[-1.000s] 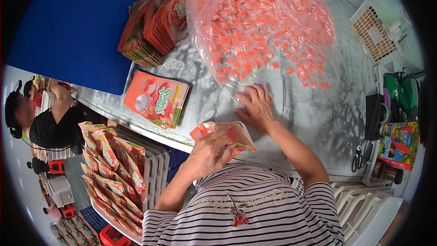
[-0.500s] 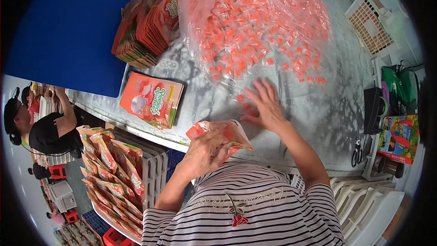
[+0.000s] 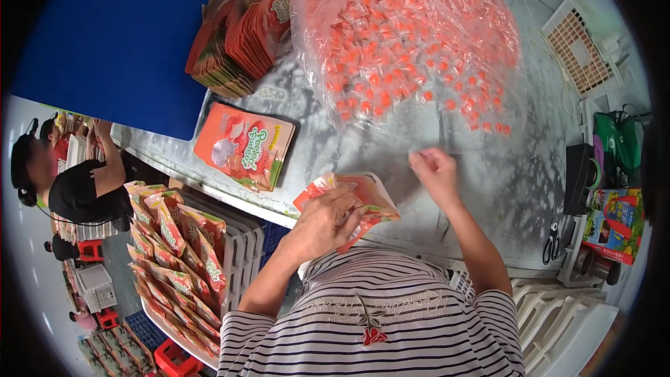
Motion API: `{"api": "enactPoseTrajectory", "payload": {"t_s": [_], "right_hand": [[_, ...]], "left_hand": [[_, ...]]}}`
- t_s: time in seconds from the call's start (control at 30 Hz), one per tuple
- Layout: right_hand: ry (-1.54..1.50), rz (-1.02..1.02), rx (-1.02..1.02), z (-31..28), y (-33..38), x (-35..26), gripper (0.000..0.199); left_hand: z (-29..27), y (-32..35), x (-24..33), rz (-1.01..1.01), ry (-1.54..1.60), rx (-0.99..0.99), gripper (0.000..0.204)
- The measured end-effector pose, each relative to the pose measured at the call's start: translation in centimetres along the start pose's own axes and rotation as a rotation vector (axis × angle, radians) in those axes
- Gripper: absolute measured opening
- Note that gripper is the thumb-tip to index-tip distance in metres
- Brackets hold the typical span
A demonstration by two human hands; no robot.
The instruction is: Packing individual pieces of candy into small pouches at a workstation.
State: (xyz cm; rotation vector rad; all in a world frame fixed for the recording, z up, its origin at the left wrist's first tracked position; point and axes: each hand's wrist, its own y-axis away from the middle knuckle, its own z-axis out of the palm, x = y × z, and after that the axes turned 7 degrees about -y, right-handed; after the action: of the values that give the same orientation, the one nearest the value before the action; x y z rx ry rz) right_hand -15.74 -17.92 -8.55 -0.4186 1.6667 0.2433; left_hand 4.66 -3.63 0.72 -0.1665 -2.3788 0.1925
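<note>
My left hand [image 3: 325,225] grips an orange-red printed candy pouch [image 3: 377,194] close to my striped shirt at the table's front edge. The pouch is tilted, and the fingers cover part of it. To its right, my right hand [image 3: 440,176] hovers over the table with its fingers curled together. Whatever those fingers hold, if anything, is hidden. Beyond both hands lies a large clear plastic bag [image 3: 307,63], spread open, with many small orange-red wrapped candies [image 3: 384,78] in it. A short stack of flat pouches [image 3: 241,146] rests left of my left hand.
Thick bundles of pouches [image 3: 244,35] stand at the back left beside a blue board [image 3: 125,42]. Filled pouches [image 3: 174,251] crowd a crate at lower left. Scissors [image 3: 551,243], a tape dispenser [image 3: 581,178] and a white basket [image 3: 578,45] line the right side. Co-workers [image 3: 80,188] sit at far left.
My right hand has gone from spread fingers to curled ones and moved right. The few loose candies beside it no longer show on the table. My left hand still holds the pouch.
</note>
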Motion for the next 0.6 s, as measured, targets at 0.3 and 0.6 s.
{"api": "enactPoseTrajectory", "payload": {"t_s": [0.3, 0.6], "right_hand": [[0.277, -0.186, -0.342, 3.9, 0.2, -8.6, 0.027], [0.343, -0.134, -0.196, 7.0, -0.3, -8.3, 0.024]], "left_hand": [[0.1, -0.8, 0.8, -0.044, 0.056, -0.142, 0.012], [0.2, -0.9, 1.7, -0.006, 0.051, -0.177, 0.013]]}}
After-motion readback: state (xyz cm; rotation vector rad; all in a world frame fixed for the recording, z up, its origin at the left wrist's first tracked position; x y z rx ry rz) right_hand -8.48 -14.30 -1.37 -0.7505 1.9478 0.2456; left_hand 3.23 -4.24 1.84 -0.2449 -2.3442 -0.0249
